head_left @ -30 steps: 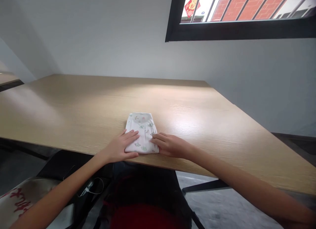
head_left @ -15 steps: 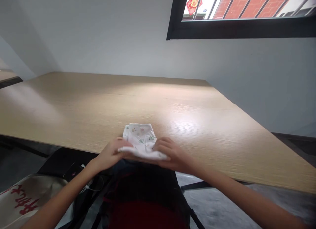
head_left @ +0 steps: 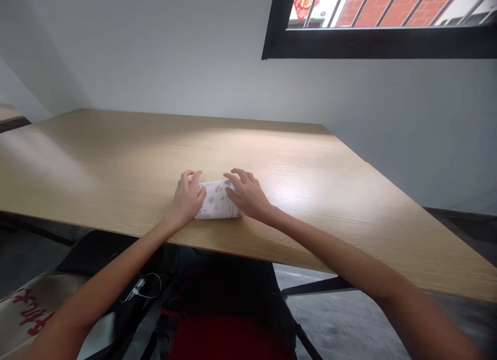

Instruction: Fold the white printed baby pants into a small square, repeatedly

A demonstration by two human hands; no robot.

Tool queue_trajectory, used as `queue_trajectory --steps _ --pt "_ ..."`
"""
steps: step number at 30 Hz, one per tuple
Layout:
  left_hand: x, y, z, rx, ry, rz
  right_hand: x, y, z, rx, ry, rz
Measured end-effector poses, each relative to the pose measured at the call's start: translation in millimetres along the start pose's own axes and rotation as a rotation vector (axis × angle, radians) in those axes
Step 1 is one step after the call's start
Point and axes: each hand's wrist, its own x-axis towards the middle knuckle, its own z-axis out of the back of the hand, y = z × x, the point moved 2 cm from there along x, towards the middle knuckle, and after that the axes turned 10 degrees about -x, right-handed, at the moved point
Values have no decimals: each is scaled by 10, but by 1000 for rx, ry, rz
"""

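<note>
Pale wall (head_left: 174, 49) is filling the back. Wood-top table (head_left: 116, 158) is spreading across the middle, bare wood showing around the hands. Dark-framed window (head_left: 380, 43) is sitting upper right; bars are crossing it, red brick is showing beyond. Grey floor (head_left: 349, 324) is showing below the table at right. Person is sitting at the near edge, dark and red clothing (head_left: 229, 334) showing at bottom, both bare forearms reaching in over the table.

Black chair (head_left: 93, 251) is standing lower left, partly under the table; a whitish bag (head_left: 58, 292) with red lettering is lying there, partly hidden by the left forearm.

Right hand (head_left: 248, 193) is covering the right end of the cloth, fingers bent and spread, thumb lying over its top. Left hand (head_left: 187, 197) is bending around the left end, thumb along that edge, fingers pointing away from the person. Neither is clenching; whether either is pinching the fabric, cannot tell.

Cloth (head_left: 213, 199), white with small printed figures, is lying folded into a flat strip on the table, between the hands, near the front edge. Red sign (head_left: 305, 3) is showing through the window. White cable (head_left: 155, 285) is looping beside the left forearm, below table level.
</note>
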Motion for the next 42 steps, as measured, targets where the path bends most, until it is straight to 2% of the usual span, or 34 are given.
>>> queue_trajectory --steps 3,5,8,11,15,19,24,26,28,29,31,33,35,37,39,42 --pt "-27 -22 -111 70 115 -169 -90 157 -112 -91 9 151" --pt "9 34 -181 76 230 -188 -160 176 -199 -47 70 178" --pt "99 111 -157 30 316 -142 -277 81 -244 119 118 58" --pt "109 97 -12 -34 386 -84 -332 -79 -209 328 62 -128" --pt "-151 -28 160 -115 454 32 -176 -236 -185 507 43 -178" --pt "-522 -164 167 -182 513 159 27 -291 -232 548 73 -129" --pt "-712 -206 226 -160 525 129 -30 -317 -274 555 16 -161" --pt "-718 -169 304 -173 553 74 -107 -241 -212 427 -77 -90" --pt "-693 -110 359 -181 575 37 -181 -67 -132 234 -115 105" --pt "-667 -81 363 -163 558 19 -213 38 -105 143 -84 207" --pt "-595 -40 302 -62 479 -18 -256 222 -83 8 27 322" --pt "-521 -48 153 29 404 -43 -278 327 -74 -71 92 305" --pt "-482 -120 -39 31 372 -30 -313 356 -43 -102 110 255" --pt "-504 -270 -216 -15 355 -19 -399 334 48 -72 86 167" --pt "-593 -492 -364 -124 387 -24 -571 282 208 43 32 28" --pt "-808 -897 -575 -505 518 -26 -1025 146 498 274 -23 -185"
